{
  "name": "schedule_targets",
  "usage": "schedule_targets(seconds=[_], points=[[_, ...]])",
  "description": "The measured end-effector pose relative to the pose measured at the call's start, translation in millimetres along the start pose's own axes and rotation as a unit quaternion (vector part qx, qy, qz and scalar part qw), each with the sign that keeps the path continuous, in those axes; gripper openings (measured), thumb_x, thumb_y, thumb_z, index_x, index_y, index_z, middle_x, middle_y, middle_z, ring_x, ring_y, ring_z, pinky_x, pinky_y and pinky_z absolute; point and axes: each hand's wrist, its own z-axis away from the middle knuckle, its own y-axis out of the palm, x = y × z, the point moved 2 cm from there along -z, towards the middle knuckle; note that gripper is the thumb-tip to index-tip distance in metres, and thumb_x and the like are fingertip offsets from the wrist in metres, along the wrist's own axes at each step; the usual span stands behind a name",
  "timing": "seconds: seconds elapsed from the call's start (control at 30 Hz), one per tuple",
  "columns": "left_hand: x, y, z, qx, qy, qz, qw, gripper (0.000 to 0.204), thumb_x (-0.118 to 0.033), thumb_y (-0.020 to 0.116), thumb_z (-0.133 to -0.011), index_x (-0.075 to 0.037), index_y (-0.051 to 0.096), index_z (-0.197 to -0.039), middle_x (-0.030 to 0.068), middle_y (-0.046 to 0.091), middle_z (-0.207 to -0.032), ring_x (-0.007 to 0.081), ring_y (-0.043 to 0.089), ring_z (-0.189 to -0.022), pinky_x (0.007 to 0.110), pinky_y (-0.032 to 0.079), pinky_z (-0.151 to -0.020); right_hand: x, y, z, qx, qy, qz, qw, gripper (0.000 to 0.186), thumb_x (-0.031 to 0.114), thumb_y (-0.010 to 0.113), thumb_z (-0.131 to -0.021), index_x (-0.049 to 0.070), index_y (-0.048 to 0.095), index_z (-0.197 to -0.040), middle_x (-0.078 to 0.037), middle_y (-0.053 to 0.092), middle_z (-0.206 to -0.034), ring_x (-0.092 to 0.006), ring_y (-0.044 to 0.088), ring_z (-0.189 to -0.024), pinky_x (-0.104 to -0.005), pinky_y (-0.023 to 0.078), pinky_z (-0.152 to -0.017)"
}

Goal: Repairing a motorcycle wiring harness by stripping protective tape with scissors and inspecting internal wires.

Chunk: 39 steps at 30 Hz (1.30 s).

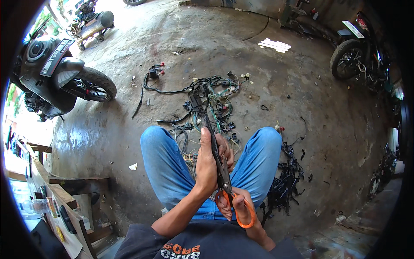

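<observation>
My left hand is closed round a black-taped wiring harness, its thumb lying along the harness and its fingers curled on the far side. My right hand grips a pair of scissors with orange handles, thumb and fingers in the loops. The dark scissor blades point up and away from me, close against the harness between my hands. Whether they touch the tape I cannot tell. Black connector boxes sit at the harness's far end, joined to a spread of coloured wires and plugs on the floor.
Cut black tape scraps lie in a heap beside my right knee. A motorbike's front wheel stands at the left, another motorbike at the far right. A wooden bench is at the lower left, and an air compressor at the far left.
</observation>
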Motion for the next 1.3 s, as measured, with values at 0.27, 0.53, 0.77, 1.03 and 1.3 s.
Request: schedule_targets(seconds=[0.27,0.53,0.77,1.03,1.3], points=[[6.0,-11.1,5.7,-0.021,0.033,0.002,0.999,0.061,-0.059,0.029,-0.105,-0.011,0.036,-0.068,-0.0001,0.031,-0.059,0.0132,0.031,-0.048,0.027,0.026,-0.044,-5.9,4.7,4.7,-0.025,0.034,-0.026,0.999,0.071,0.072,0.067,-0.079,0.003,0.053,-0.087,0.003,0.047,-0.066,-0.0022,0.041,-0.048,-0.0186,0.035,-0.041],[5.5,-17.1,15.5,-0.017,0.033,0.022,0.999,0.059,-0.058,0.032,-0.105,-0.011,0.037,-0.070,-0.0012,0.031,-0.059,0.0108,0.030,-0.048,0.026,0.026,-0.043,-11.0,11.2,4.6,-0.044,0.053,-0.049,0.996,0.065,0.065,0.074,-0.078,0.003,0.055,-0.085,0.003,0.049,-0.066,-0.0015,0.041,-0.047,-0.0183,0.032,-0.040],[8.2,-23.3,20.8,-0.039,-0.015,0.009,0.999,0.058,-0.058,0.033,-0.105,-0.012,0.038,-0.071,-0.0024,0.031,-0.060,0.0096,0.029,-0.050,0.026,0.027,-0.044,-13.8,15.9,6.7,-0.073,0.064,-0.059,0.993,0.064,0.065,0.074,-0.078,0.004,0.055,-0.084,0.004,0.049,-0.066,-0.0015,0.041,-0.046,-0.0185,0.032,-0.040],[16.3,-38.6,28.4,-0.065,0.019,-0.055,0.996,0.054,-0.052,0.034,-0.107,-0.011,0.040,-0.072,-0.0019,0.032,-0.061,0.0089,0.030,-0.049,0.025,0.027,-0.042,-19.9,19.8,8.3,-0.084,0.084,-0.044,0.992,0.065,0.067,0.071,-0.080,0.004,0.055,-0.079,0.003,0.048,-0.062,-0.0022,0.043,-0.045,-0.0185,0.034,-0.039],[39.4,-47.4,45.1,-0.097,-0.016,-0.150,0.984,0.060,-0.053,0.029,-0.108,-0.011,0.045,-0.067,-0.0039,0.038,-0.057,0.0061,0.033,-0.052,0.026,0.027,-0.049,-20.1,15.6,12.3,-0.089,0.062,0.016,0.994,0.063,0.064,0.064,-0.088,0.004,0.054,-0.071,0.001,0.048,-0.056,-0.0050,0.046,-0.042,-0.0207,0.036,-0.037]])
